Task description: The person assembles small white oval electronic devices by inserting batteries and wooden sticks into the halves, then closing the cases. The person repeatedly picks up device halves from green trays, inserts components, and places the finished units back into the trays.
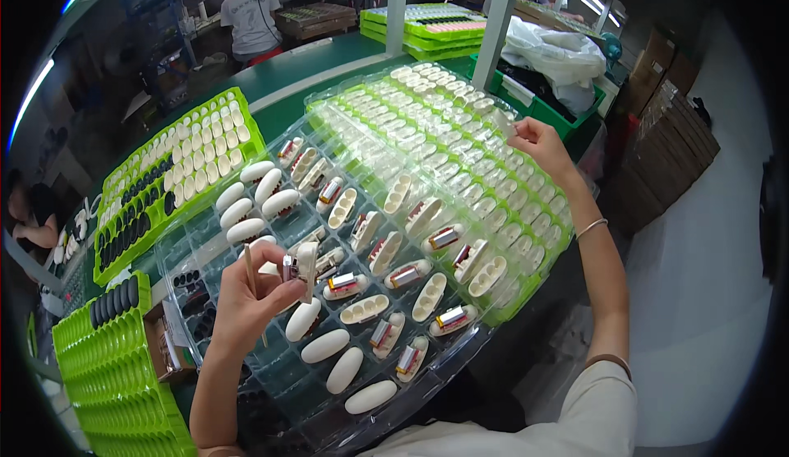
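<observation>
My left hand (251, 297) holds a cream oval case half (306, 261) with a small battery and board inside, plus a thin wooden stick (251, 270), above a clear plastic tray (283, 375). That tray carries closed white oval shells (325, 346) and open halves with red and silver batteries (343, 283). My right hand (538, 143) is stretched out to the far right, fingers pinching a small clear piece (503, 126) over a clear tray of cream case halves (427, 116) resting in a green tray (509, 305).
A green tray (177, 173) with white and black oval shells lies at the left. Empty green trays (115, 375) sit at the lower left, more are stacked (427, 34) at the back. A green bin with white bags (559, 62) is behind. Other people work around the table.
</observation>
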A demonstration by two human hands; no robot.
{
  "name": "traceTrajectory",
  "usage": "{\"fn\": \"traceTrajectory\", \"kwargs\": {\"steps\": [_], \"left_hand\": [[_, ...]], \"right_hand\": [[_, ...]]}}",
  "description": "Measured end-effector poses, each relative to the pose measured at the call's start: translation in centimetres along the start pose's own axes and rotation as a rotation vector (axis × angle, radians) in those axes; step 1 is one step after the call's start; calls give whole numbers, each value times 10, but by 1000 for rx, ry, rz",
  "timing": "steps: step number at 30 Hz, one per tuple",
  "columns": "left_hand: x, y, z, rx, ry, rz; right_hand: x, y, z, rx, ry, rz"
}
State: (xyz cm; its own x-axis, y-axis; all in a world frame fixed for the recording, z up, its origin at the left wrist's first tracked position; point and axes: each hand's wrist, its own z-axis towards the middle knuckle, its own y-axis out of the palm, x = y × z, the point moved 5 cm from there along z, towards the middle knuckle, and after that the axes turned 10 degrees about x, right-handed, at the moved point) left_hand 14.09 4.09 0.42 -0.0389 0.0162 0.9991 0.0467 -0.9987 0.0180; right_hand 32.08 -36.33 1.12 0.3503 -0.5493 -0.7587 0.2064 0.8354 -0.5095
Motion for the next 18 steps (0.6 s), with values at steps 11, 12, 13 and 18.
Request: {"fn": "traceTrajectory", "kwargs": {"steps": [11, 12, 13, 18], "left_hand": [[37, 41, -53, -259, 754, 592], [34, 41, -56, -244, 812, 607], [30, 41, -59, -229, 870, 622], [20, 46, -68, -278, 952, 785]], "right_hand": [[-163, 140, -169, -474, 247, 851], [-164, 142, -174, -422, 290, 961], [-164, 151, -182, -427, 390, 1096], [-182, 160, -208, -150, 673, 1409]]}}
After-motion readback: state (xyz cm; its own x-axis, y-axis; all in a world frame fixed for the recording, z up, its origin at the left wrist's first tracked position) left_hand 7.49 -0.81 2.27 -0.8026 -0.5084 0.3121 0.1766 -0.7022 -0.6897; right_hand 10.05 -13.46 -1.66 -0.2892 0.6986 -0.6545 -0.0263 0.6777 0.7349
